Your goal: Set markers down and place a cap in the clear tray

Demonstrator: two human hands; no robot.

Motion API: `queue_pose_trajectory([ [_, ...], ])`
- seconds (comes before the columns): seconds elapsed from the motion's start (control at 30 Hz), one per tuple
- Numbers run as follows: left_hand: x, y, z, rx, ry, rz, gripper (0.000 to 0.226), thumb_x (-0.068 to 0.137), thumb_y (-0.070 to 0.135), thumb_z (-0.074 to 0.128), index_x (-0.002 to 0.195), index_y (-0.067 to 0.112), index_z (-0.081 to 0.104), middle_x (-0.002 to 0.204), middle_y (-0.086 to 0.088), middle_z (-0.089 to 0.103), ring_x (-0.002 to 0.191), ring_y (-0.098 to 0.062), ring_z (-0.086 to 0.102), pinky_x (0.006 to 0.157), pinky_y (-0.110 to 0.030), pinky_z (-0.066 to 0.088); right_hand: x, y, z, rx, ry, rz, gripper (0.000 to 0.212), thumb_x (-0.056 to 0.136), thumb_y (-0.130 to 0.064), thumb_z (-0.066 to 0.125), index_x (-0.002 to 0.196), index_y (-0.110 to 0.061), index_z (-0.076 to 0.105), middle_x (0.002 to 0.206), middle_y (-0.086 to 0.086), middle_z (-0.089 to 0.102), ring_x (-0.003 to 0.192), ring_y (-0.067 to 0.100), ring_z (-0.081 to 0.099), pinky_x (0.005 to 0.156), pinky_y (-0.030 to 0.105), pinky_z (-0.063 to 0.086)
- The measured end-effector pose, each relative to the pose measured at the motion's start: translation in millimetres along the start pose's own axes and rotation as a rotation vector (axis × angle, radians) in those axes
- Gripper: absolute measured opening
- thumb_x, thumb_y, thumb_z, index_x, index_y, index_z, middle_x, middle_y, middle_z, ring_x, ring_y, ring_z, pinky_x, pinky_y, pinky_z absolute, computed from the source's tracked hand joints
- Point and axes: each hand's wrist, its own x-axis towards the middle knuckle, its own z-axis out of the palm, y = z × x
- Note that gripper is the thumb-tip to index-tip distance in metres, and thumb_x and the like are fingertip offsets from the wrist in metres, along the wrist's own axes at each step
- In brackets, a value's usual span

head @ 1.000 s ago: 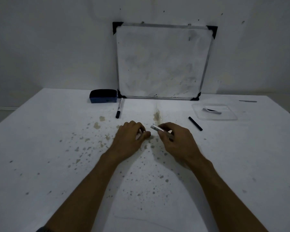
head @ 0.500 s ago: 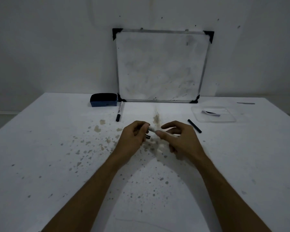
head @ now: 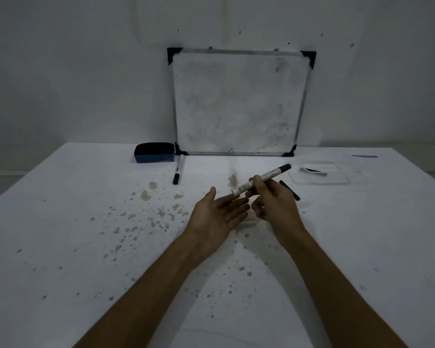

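A stained white table [head: 60, 222] runs to a bare wall. The left hand [head: 217, 214] lies palm up, fingers straight, empty. Just beside it, the right hand [head: 274, 204] pinches a marker [head: 261, 179] mid-barrel, a sound hold: light, stiff, probably smooth; white body, black cap tilted up

No text can be read. The marker [head: 263, 179] held in the right hand [head: 274, 204] and the marker on the table [head: 178, 169] carry dark print, seemingly lettering, too blurred to make out.
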Motion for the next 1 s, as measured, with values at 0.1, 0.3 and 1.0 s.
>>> queue_pose_trajectory([
  [0.1, -1, 1, -5, -0.081, -0.034, -0.097, 0.064, 0.110, 0.042, 0.032, 0.133, -0.012, 0.058, 0.132, -0.030, 0.066, 0.124, -0.038, 0.063, 0.105, -0.045, 0.049, -6, -10, 0, -0.094, 0.055, -0.199, 0.024, 0.103, -0.037, 0.059, 0.097, -0.016, 0.071, 0.081, 0.001, 0.073, 0.050, 0.005, 0.055, 0.046, 0.019, 0.043],
  [0.3, 3, 8, -12, -0.157, -0.064, -0.140, 0.061, 0.109, 0.037, 0.033, 0.128, -0.009, 0.067, 0.123, -0.022, 0.061, 0.104, -0.030, 0.061, 0.097, -0.034, 0.049, -25, 14, 28, -0.597, -0.171, -0.228, 0.027, 0.102, -0.041, 0.058, 0.112, -0.017, 0.067, 0.094, -0.015, 0.074, 0.086, -0.003, 0.072, 0.070, 0.013, 0.057],
  [1.0, 2, 25, -28, 0.310, -0.211, -0.058, 0.032, 0.106, 0.020, 0.054, 0.118, 0.000, 0.076, 0.087, -0.006, 0.069, 0.071, -0.013, 0.066, 0.065, -0.022, 0.058, 0, -10, -14, -0.065, 0.079, 0.033, 0.032, 0.103, -0.039, 0.059, 0.103, -0.009, 0.071, 0.090, -0.002, 0.074, 0.053, 0.009, 0.056, 0.046, 0.022, 0.044],
])
